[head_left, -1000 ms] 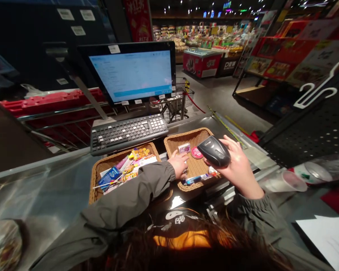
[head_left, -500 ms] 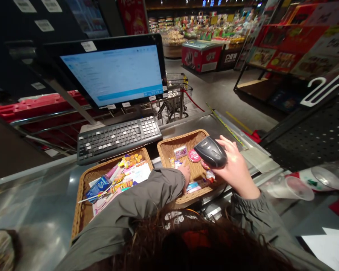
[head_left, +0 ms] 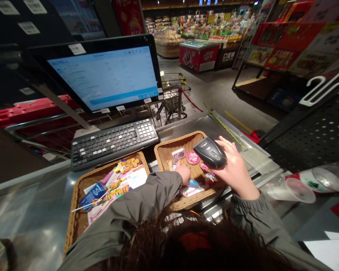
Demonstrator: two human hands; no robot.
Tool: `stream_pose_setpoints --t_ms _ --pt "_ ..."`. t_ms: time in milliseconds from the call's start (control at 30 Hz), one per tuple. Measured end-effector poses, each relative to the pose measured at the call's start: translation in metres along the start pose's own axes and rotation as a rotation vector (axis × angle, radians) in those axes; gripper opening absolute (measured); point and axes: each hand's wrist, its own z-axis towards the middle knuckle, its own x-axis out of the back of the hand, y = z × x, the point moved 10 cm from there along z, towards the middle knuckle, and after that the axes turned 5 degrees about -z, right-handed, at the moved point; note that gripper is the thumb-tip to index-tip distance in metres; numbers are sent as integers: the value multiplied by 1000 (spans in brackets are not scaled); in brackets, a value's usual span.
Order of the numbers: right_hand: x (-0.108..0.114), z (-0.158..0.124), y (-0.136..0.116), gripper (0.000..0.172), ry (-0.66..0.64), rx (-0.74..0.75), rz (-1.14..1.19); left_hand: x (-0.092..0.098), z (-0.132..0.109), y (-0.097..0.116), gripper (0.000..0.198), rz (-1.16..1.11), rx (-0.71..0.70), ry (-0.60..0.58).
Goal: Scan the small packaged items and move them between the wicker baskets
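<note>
My right hand (head_left: pixel 237 171) is wrapped round a black barcode scanner (head_left: pixel 210 151), held over the right side of a wicker basket (head_left: pixel 196 136). Inside that basket my left hand (head_left: pixel 183 172) reaches in, its index finger stretched forward and the other fingers partly hidden. Just beyond the fingertip lie a small purple-and-white pack (head_left: pixel 178 154) and small wrapped sweets (head_left: pixel 170 164). A round pink tin (head_left: pixel 193 157) sits near the scanner. Close to the near rim are a blue packet (head_left: pixel 193 183) and a pale pink packet (head_left: pixel 190 191).
Left of my forearm stands a second wicker basket (head_left: pixel 70 218) full of mixed packets. Behind are a keyboard (head_left: pixel 115 141) and a monitor (head_left: pixel 101 77). Plastic cups (head_left: pixel 298 191) lie at the right. Beyond the counter are a shopping cart (head_left: pixel 173 81) and a red freezer (head_left: pixel 197 56).
My left hand has moved slightly away from the near rim, and its index finger now stretches forward. Packets near that rim look rearranged. The scanner stays in my right hand, nearly still.
</note>
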Motion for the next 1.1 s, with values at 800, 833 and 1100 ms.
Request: stream_pose_setpoints --t_ms 800,833,1100 --pt "21 -2 -125 38 81 385 -21 295 -262 34 10 377 -58 1149" --pt "21 -3 -133 37 80 409 -16 298 -270 33 10 382 -42 1160" --pt "17 -12 -176 42 77 472 8 303 -321 24 13 390 51 1202"
